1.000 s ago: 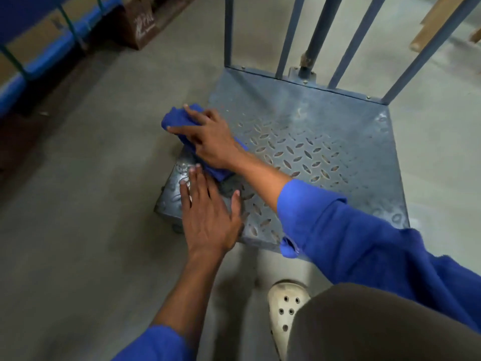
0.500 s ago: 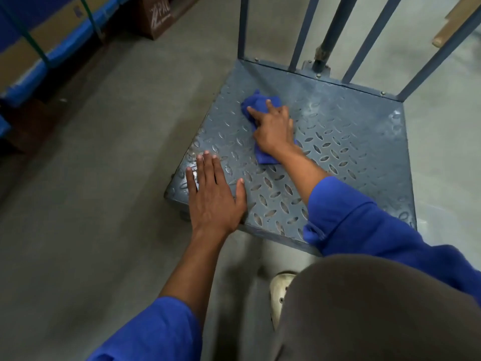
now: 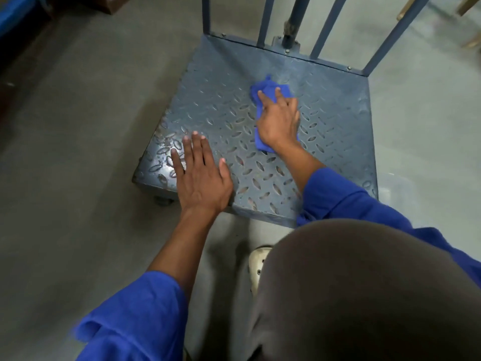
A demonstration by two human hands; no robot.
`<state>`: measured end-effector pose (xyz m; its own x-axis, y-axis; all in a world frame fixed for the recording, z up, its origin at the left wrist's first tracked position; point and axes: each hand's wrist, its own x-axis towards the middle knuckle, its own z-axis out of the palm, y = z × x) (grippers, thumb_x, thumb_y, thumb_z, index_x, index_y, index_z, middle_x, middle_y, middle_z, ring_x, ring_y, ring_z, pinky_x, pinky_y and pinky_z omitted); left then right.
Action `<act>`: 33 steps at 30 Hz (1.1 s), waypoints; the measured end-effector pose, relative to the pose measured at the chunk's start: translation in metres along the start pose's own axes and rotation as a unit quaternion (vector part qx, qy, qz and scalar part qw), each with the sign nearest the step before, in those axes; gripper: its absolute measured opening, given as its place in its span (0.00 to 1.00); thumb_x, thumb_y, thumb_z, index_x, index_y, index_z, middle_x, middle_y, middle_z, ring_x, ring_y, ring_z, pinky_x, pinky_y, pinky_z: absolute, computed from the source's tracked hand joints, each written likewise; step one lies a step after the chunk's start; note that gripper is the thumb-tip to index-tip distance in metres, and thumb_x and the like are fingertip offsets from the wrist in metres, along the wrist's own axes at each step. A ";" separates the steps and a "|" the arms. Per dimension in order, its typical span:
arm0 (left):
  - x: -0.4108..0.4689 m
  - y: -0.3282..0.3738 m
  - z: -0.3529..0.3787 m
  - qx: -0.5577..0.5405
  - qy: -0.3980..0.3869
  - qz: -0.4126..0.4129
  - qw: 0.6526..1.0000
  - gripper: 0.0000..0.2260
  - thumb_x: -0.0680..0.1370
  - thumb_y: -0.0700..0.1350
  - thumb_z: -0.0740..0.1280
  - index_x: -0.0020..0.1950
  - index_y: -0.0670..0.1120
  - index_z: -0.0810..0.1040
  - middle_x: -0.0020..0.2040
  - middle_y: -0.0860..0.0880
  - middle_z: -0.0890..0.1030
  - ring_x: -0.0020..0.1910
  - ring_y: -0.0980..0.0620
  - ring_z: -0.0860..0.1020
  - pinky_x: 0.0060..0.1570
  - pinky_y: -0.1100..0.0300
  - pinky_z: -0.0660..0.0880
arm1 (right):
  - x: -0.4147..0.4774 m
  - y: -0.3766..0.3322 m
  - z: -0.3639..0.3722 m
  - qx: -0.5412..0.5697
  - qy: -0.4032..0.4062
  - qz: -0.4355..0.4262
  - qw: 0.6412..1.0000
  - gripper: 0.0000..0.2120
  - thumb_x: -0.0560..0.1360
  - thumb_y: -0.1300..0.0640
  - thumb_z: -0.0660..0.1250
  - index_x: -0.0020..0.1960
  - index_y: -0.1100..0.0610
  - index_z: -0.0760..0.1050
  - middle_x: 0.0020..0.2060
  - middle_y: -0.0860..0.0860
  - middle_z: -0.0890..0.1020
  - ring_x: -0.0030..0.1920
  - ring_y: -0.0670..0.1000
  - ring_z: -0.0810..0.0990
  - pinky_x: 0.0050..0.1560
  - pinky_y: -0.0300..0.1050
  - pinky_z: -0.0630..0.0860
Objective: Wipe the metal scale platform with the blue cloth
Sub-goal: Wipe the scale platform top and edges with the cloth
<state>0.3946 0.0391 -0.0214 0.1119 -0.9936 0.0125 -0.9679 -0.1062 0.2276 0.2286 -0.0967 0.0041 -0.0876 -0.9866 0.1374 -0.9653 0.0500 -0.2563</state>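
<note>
The right hand point(image 3: 279, 121) presses the blue cloth point(image 3: 272, 87) flat on the middle of the scale platform point(image 3: 338, 121). Its straight, slightly spread fingers point(image 3: 264, 99) point along the cloth's length toward the upright bars point(image 3: 327, 24). The left hand point(image 3: 201, 175) rests flat, fingers spread, on the near left corner.

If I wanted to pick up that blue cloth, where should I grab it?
Probably the bunched-up far end of the blue cloth, poking out past the fingertips of the right hand. It stands up in folds, while the rest lies pressed flat on the platform. Come from above, pinching down; upright bars block the far side.
</note>
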 end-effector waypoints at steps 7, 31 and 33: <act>-0.007 0.041 0.008 0.010 -0.008 0.063 0.998 0.34 0.83 0.55 0.41 0.86 0.40 0.51 0.87 0.41 0.51 0.86 0.42 0.47 0.83 0.37 0.42 | -0.041 -0.017 -0.003 0.067 0.119 -0.156 0.978 0.21 0.82 0.56 0.63 0.74 0.52 0.77 0.76 0.58 0.75 0.63 0.63 0.75 0.63 0.57 0.74; -0.020 0.063 0.015 -0.018 -0.012 0.081 0.997 0.31 0.86 0.60 0.42 0.87 0.48 0.45 0.87 0.43 0.43 0.86 0.43 0.40 0.83 0.39 0.39 | -0.093 0.202 -0.061 0.010 0.131 0.140 0.981 0.27 0.81 0.53 0.53 0.73 0.62 0.77 0.69 0.64 0.80 0.69 0.65 0.79 0.66 0.55 0.66; -0.019 0.062 0.014 -0.018 -0.015 0.080 0.996 0.31 0.86 0.62 0.41 0.87 0.50 0.44 0.87 0.44 0.41 0.86 0.43 0.39 0.83 0.39 0.39 | -0.090 0.195 -0.070 0.014 0.172 0.161 0.972 0.25 0.82 0.54 0.54 0.73 0.63 0.76 0.71 0.63 0.79 0.68 0.66 0.78 0.65 0.52 0.64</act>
<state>0.3293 0.0511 -0.0213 -0.0512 -0.9984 0.0221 -0.9643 0.0552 0.2589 0.0309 0.0122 0.0084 -0.4661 -0.8102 0.3554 -0.8675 0.3395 -0.3637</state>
